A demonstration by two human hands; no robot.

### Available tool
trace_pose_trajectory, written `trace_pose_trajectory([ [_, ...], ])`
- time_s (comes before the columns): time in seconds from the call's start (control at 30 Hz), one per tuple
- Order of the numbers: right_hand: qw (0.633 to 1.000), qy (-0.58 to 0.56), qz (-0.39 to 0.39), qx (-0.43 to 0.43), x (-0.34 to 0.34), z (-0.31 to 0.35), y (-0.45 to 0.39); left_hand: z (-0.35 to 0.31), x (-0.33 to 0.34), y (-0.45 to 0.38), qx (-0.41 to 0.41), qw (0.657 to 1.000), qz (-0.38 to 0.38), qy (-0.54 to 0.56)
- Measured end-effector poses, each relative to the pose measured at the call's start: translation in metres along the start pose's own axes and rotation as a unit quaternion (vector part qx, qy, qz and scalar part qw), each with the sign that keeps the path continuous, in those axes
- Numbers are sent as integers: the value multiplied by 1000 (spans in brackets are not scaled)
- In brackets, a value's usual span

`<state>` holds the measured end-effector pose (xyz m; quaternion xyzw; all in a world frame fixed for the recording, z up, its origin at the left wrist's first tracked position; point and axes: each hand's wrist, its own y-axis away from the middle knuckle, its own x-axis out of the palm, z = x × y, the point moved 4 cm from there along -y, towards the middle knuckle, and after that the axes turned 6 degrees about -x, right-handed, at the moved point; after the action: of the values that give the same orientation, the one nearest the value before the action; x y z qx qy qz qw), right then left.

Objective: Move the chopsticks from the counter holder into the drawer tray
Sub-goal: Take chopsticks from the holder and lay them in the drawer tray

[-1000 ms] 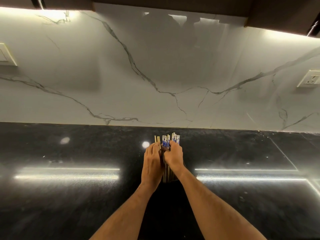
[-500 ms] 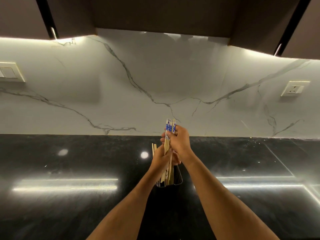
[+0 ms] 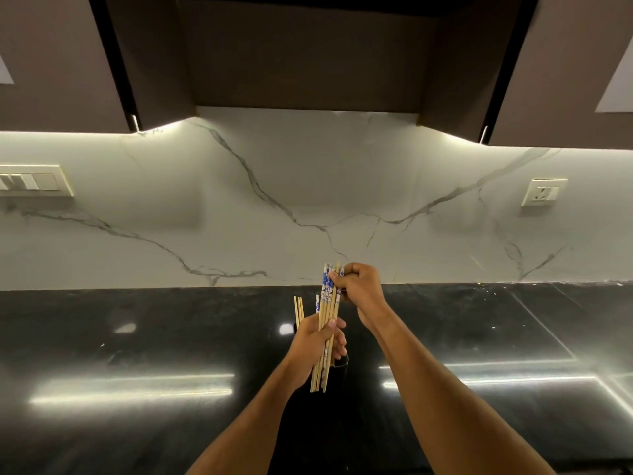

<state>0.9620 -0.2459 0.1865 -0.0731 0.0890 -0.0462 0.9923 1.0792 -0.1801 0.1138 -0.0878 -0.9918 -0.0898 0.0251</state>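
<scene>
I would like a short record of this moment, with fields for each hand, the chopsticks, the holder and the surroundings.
left hand: grips the lower part of the bundle
right hand: grips the bundle near its top
bundle: chopsticks with blue-patterned tops, near upright, tips visible in front of the holder
other chopsticks: a few plain ones stick up behind the left hand
holder: dark, mostly hidden by the hands
counter: black, glossy
drawer tray: not in view

Both the left hand (image 3: pixel 313 341) and right hand (image 3: pixel 359 286) grip a chopstick bundle (image 3: pixel 327 323) above the dark holder (image 3: pixel 340 366) on the desk (image 3: pixel 137 337).
</scene>
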Motion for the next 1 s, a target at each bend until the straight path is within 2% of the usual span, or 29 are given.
trace_pose_trajectory([
  [0.37,995,-85,-54,-19,-20,30,3,5,-1,25,-24,1000,-8,-11],
  [0.47,986,-110,-100,-74,-33,50,0,9,-5,28,-23,1000,-11,-14],
  [0.57,961,-171,-175,-133,-49,73,0,14,-10,30,-28,999,-22,-17],
  [0.7,937,-189,-228,-187,-63,90,5,14,-18,29,-28,995,-80,53],
  [0.77,944,-193,-210,-167,-60,83,13,8,-19,24,-17,988,-108,111],
  [0.9,972,-183,-135,-65,-38,42,35,-11,-17,10,22,971,-131,199],
  [1.0,982,-143,-127,-5,-18,8,53,-25,-17,-1,48,957,-128,255],
])
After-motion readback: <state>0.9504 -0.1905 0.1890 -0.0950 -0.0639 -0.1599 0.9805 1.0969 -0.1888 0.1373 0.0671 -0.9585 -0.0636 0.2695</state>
